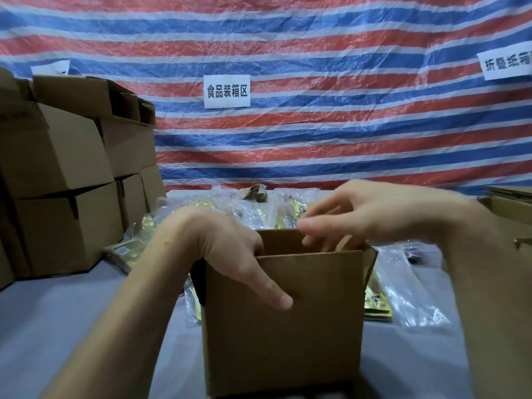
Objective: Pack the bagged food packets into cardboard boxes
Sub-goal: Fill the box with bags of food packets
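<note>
Box [285, 326] is stood upright on the desk [57, 306], near centre, top open. It's held by the left grip [230, 249] at the near-left corner of the rim, w/ the thumb laid on the outside of the near wall and the fingers hooked over the edge to the inside. The right grip [374, 214] is hung over the far-right part of the opening, fingers spread and bent down. It's badly blurred and the tips are dipped behind the rim, so whether anything is pinched can't be told tbh.

Progress, imo: early days for this box. Nothing packed can be seen, and loads of packets [253, 208] are lying loose on the desk, w/ a pile just behind the box, more at its right and a few at its left. A stack of boxes [63, 156] is piled at far left, but whether those are filled can't be known. So prob lots left to do.

Hidden stuff: the inside of the box isn't shown at all bc of the low angle, so empty or not can't be said. Its bottom edge is cut off by the frame. Packet print is too small to be read. Flat cardboard [509, 194] at the right edge is cropped.
</note>
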{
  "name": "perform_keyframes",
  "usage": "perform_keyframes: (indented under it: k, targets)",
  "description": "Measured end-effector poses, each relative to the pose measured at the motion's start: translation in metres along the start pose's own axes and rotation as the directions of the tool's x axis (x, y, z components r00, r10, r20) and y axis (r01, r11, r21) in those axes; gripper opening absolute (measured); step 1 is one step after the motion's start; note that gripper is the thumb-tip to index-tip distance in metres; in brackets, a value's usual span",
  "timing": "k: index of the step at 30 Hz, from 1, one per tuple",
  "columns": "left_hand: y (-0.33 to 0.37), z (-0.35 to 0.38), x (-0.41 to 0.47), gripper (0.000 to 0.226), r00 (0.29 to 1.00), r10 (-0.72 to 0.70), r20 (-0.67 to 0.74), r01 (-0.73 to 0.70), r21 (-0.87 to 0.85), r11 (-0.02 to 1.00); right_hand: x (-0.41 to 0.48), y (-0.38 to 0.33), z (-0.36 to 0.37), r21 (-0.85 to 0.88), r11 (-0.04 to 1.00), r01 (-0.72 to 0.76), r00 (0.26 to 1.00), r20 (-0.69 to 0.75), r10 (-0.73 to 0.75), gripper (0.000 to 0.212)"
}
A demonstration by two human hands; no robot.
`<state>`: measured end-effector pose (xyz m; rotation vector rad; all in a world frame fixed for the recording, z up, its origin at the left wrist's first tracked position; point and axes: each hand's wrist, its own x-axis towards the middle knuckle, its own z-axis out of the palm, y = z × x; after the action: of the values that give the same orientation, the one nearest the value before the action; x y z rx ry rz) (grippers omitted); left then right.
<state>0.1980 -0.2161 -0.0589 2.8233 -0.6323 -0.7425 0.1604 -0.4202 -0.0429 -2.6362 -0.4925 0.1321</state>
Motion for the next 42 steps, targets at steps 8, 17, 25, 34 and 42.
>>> perform_keyframes:
  k: [8, 17, 25, 34, 42]
  targets:
    - [-0.002, 0.002, -0.003, 0.053, 0.996, 0.049, -0.072, -0.05, -0.009, 0.999, 0.009, 0.091, -0.02, 0.085, 0.915, -0.395, 0.877, -0.26, 0.403, 0.04]
    - [-0.008, -0.001, -0.003, 0.021, 0.983, 0.112, -0.143, -0.128, -0.107, 0.986, 0.018, 0.164, 0.001, 0.233, 0.642, -0.73, 0.596, -0.243, 0.765, 0.051]
    - [-0.004, 0.0, -0.005, 0.027, 0.988, 0.093, -0.12, -0.103, -0.087, 0.991, 0.021, 0.158, 0.014, 0.135, 0.684, -0.717, 0.681, -0.078, 0.728, 0.084]
    - [0.004, 0.002, -0.01, 0.037, 0.991, 0.098, -0.087, -0.098, -0.001, 0.995, 0.028, 0.172, 0.021, 0.164, 0.643, -0.748, 0.642, -0.064, 0.764, 0.052]
    - [0.01, 0.004, -0.012, 0.037, 0.994, 0.088, -0.072, -0.089, -0.011, 0.996, 0.018, 0.137, -0.01, 0.566, 0.65, -0.507, 0.668, -0.218, 0.711, 0.051]
